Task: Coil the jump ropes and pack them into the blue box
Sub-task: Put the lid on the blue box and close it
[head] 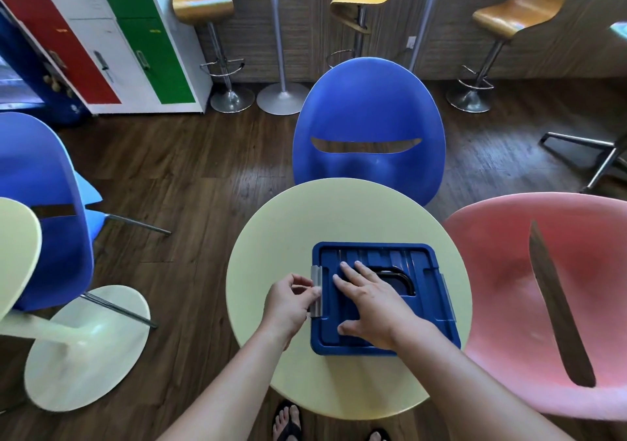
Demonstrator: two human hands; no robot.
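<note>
The blue box (420,264) under my right hand (369,308) is moulded plastic, and its ribbed lid is smooth with a soft sheen. The side latch (316,291) that my left hand (288,301) pinches is duller grey plastic. The table (271,254) top looks smooth and matt. The blue chair (369,115) is glossy plastic, the floor (190,155) dark wood-grain plank, and the bar stool (219,50) post polished metal.

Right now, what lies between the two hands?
In the head view, the grey latch of the blue box: the left hand pinches it, the right hand presses flat on the lid.
</note>
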